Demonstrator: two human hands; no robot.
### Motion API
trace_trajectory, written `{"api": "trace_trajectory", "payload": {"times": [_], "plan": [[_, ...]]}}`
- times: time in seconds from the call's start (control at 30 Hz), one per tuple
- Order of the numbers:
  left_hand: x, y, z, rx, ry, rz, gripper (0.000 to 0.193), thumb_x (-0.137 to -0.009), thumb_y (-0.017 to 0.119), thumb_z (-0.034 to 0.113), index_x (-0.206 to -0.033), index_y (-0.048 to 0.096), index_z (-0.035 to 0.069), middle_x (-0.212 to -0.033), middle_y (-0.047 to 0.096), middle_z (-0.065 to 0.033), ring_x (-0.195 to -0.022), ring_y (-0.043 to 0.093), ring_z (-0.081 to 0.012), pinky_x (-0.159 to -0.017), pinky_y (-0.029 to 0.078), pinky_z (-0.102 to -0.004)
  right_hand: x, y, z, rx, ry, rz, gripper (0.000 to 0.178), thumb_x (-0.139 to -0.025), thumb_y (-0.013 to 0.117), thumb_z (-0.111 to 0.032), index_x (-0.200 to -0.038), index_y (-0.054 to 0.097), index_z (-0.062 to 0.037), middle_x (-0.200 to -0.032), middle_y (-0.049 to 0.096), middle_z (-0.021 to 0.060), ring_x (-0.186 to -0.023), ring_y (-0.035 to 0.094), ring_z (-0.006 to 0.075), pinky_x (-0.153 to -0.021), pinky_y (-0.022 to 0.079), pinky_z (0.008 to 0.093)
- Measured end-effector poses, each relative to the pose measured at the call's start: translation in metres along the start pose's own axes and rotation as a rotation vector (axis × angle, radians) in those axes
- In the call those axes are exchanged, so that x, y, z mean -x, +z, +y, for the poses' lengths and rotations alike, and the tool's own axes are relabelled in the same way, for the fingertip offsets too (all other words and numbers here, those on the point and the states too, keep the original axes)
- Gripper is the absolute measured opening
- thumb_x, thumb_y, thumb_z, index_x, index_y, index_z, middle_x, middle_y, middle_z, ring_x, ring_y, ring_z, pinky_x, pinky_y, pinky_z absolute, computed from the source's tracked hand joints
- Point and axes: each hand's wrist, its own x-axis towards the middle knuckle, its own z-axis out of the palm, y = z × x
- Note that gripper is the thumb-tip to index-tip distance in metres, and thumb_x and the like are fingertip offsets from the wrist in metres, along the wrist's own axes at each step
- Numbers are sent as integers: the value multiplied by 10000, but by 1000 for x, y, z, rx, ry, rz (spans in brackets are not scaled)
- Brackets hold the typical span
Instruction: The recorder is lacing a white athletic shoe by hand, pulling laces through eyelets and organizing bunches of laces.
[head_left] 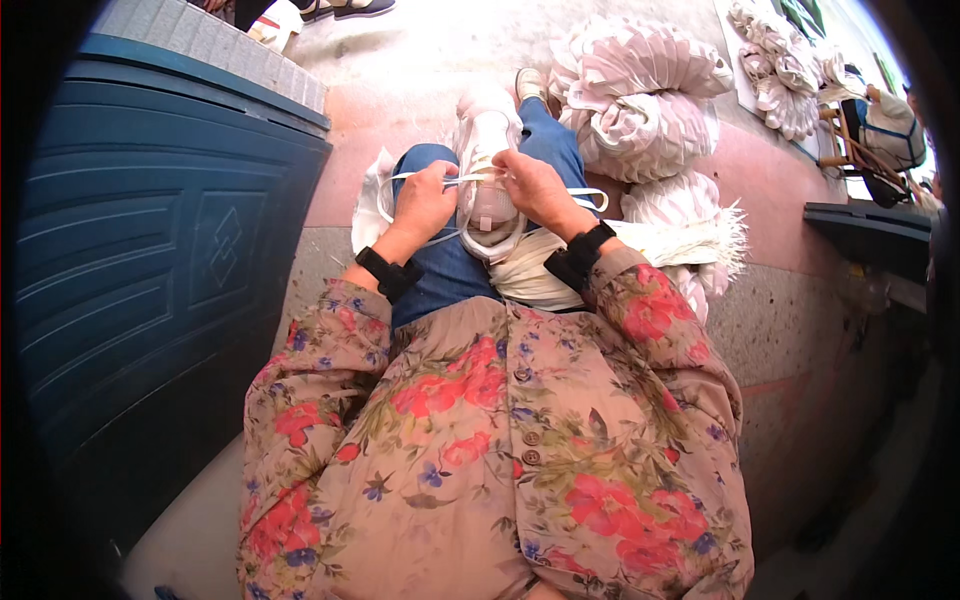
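A white and pale pink shoe upper [491,212] lies lengthwise over my lap, its rounded end toward me. My left hand [427,193] is closed at its left side, pinching a white shoelace [386,197] that loops out to the left. On the opposite side my right hand [538,187] pinches the lace close to the eyelets; another lace loop sticks out beyond that wrist. Between the hands the lace runs across the upper. The fingertips are partly hidden. A thick bundle of cream laces [690,243] rests across my right thigh, its frayed-looking ends spread to the right.
Stacked bundles of pinkish-white shoe uppers [640,130] stand on the floor ahead to the right, with more bundles [780,75] farther off. A dark blue panelled door [150,210] flanks me on the left. A dark bench-like edge [870,240] and a wooden chair [850,150] are at the right.
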Motion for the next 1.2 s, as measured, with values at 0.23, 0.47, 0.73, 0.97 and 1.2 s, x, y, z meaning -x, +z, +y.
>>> {"api": "trace_trajectory", "payload": {"times": [0.23,0.47,0.73,0.97,1.2], "plan": [[-2,-5,8,-206,-103,-71,245,-768,562,280,-856,624,60,-760,605,-182,-760,594,-317,-647,461,-388,-9,-9,11,-1,-86,-174,200,-735,498,-50,-933,491,-31,-797,579,181,-777,567,340,-669,447,377],[-23,0,-7,69,-145,-304,317,-801,541,296,-721,596,-6,-563,542,-99,-488,504,-194,-471,389,-324,-27,-13,7,11,197,-301,256,-701,518,-114,-947,507,-43,-828,581,191,-837,558,336,-722,438,375],[-36,-55,-38,598,-642,-425,202,-767,583,251,-653,501,107,-510,339,74,-382,262,-41,-342,185,-195,-18,-27,1,104,260,-7,216,-743,538,-172,-890,559,-16,-835,597,187,-815,561,354,-708,442,378],[-50,-163,-97,1160,-502,95,46,-810,530,93,-805,529,47,-560,383,37,-465,352,-59,-401,298,-208,31,-35,-7,-110,321,-184,193,-798,512,-127,-898,600,12,-798,607,193,-769,584,336,-701,455,363],[-35,-205,-98,817,-233,593,76,-831,532,106,-837,551,33,-587,429,35,-471,362,-42,-409,296,-188,35,-16,-2,396,42,12,120,-722,530,-99,-784,631,-82,-702,553,102,-723,531,286,-632,423,381]]}}
